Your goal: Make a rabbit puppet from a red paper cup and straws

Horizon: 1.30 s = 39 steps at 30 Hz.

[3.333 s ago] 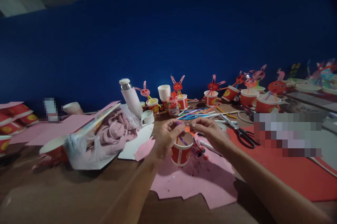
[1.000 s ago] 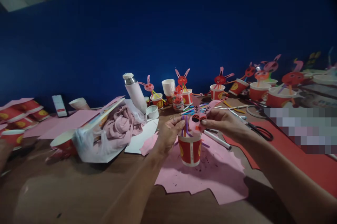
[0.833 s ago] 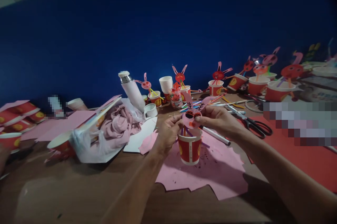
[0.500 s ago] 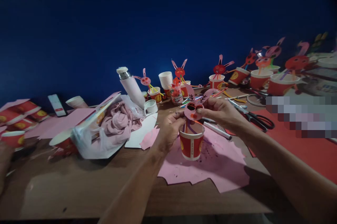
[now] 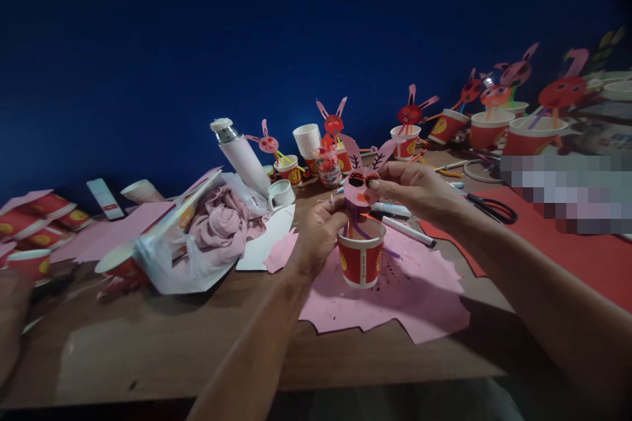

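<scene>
A pink paper rabbit (image 5: pixel 361 192) with a drawn face and dark-marked ears stands on coloured stems above a red paper cup (image 5: pixel 361 263). My right hand (image 5: pixel 417 189) is closed in a pinch on the right edge of the rabbit's face. At the lower left of the face, my left hand (image 5: pixel 320 230) is closed on the rabbit, close to the cup's rim; its fingers hide exactly which part they grip. The cup rests on a jagged pink paper sheet (image 5: pixel 419 309) dotted with dark marks.
A white marker (image 5: pixel 407 234) and scissors (image 5: pixel 494 207) lie to the right, by red paper (image 5: pixel 557 256). Several cups with rabbits (image 5: pixel 407 141) line the back. A flask (image 5: pixel 241 157), mug (image 5: pixel 281 194) and plastic bag (image 5: pixel 182 266) stand left. Another person's hand (image 5: pixel 12 315) shows far left.
The rabbit has risen slightly over the cup, with both hands still on it. My left fingers now sit lower against it. The camera view has shifted a little.
</scene>
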Available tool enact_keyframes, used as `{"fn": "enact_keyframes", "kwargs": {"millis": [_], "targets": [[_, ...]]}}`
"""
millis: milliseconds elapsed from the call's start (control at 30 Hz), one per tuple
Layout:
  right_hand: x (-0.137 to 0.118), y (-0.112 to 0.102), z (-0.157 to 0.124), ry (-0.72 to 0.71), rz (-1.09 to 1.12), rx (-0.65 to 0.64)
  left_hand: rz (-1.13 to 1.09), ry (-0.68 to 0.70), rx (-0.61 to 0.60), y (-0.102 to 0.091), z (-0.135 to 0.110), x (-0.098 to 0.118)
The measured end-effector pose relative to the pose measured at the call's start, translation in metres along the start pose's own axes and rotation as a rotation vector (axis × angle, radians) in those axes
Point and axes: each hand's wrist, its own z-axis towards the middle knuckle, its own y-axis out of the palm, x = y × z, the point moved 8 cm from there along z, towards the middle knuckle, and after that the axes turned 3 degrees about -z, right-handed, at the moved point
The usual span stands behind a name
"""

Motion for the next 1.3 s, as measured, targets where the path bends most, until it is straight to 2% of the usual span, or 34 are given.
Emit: {"fn": "enact_keyframes", "kwargs": {"millis": [267,600,967,1300], "targets": [[-0.011,0.005,0.003,-0.104,-0.102,0.045,-0.003,0.009,-0.013,0.0,0.001,-0.001],[0.0,0.006,0.007,-0.112,-0.108,0.042,-0.035,-0.003,-0.034,0.001,-0.001,-0.001],[-0.002,0.008,0.004,-0.114,-0.109,0.087,-0.05,-0.034,-0.02,0.005,-0.003,0.001],[-0.002,0.011,0.003,-0.107,-0.107,0.071,-0.076,-0.048,0.002,0.004,-0.005,0.003]]}}
